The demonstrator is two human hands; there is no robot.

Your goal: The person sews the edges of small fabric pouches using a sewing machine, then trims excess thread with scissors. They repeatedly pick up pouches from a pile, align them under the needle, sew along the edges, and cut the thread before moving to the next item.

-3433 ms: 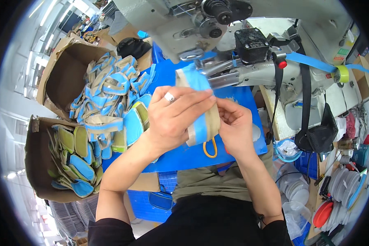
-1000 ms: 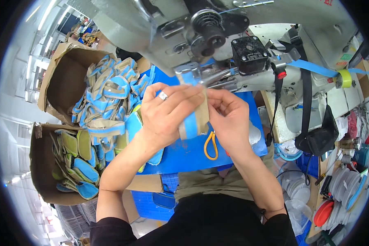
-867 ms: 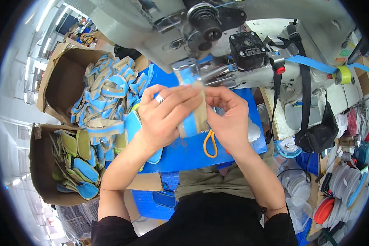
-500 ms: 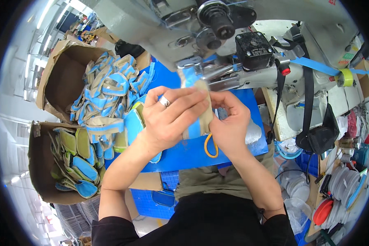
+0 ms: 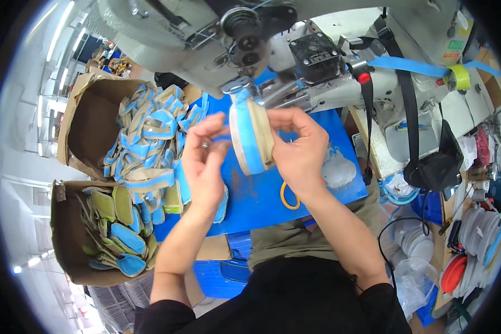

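A curved band of blue and khaki fabric (image 5: 249,142) stands under the sewing machine head (image 5: 239,50), its upper end at the metal presser foot (image 5: 236,84). My right hand (image 5: 298,147) grips the band's right side with thumb and fingers. Just left of the band, my left hand (image 5: 206,156) has curved fingers apart, with nothing visible in them. An orange-handled tool, probably scissors (image 5: 289,197), lies on the blue work surface (image 5: 247,206) below my right hand.
Cardboard boxes (image 5: 72,119) at left accompany a heap of blue-khaki strips (image 5: 145,133) and blue and green padded pieces (image 5: 117,234). Black straps (image 5: 407,117) hang at right, near a blue tape (image 5: 406,65). Stacked discs, one red (image 5: 453,273), sit at lower right.
My left hand has come off the band and moved left, exposing its blue stripe. My right hand still holds it, slightly further left. The camera view has shifted slightly.
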